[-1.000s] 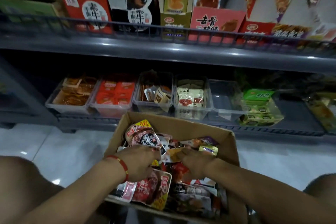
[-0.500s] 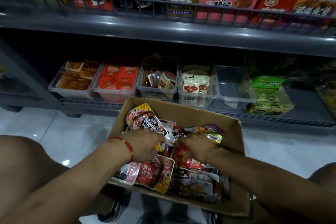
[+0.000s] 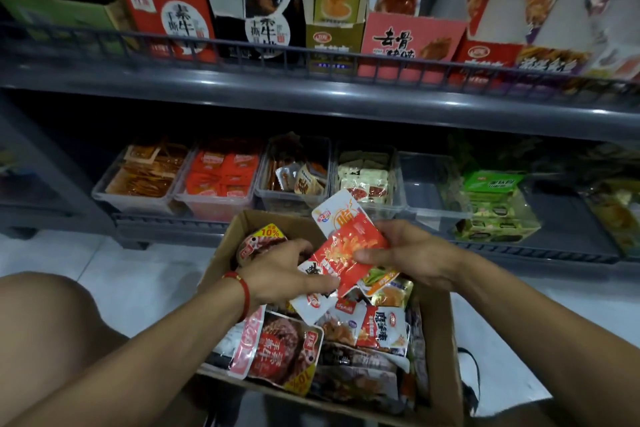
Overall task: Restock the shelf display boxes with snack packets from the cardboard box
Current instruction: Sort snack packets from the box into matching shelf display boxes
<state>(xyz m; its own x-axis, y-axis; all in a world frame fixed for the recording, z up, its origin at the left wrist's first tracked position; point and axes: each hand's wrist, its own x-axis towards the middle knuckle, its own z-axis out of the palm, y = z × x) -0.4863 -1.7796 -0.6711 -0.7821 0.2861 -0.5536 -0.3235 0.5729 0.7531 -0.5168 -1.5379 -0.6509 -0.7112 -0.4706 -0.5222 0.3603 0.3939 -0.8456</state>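
An open cardboard box [image 3: 440, 354] full of mixed snack packets sits in front of me on the floor. My right hand [image 3: 412, 253] grips a red and white snack packet [image 3: 346, 246] lifted above the box. My left hand [image 3: 280, 274], with a red cord on the wrist, holds the lower edge of the packets beneath it, among them a white packet [image 3: 315, 298]. Tall display boxes [image 3: 412, 42] stand on the upper shelf behind a wire rail. Clear plastic bins [image 3: 221, 180] with small packets line the lower shelf.
One clear bin [image 3: 429, 191] right of the cream packets looks nearly empty. Green packets [image 3: 491, 204] lie loose further right. The grey upper shelf edge [image 3: 311, 104] overhangs the bins. My knees frame the box over pale floor tiles [image 3: 138, 281].
Both hands were digging among packets in the box. Now my right hand has lifted a red and white packet out above the box, and the view has tilted up towards the shelves.
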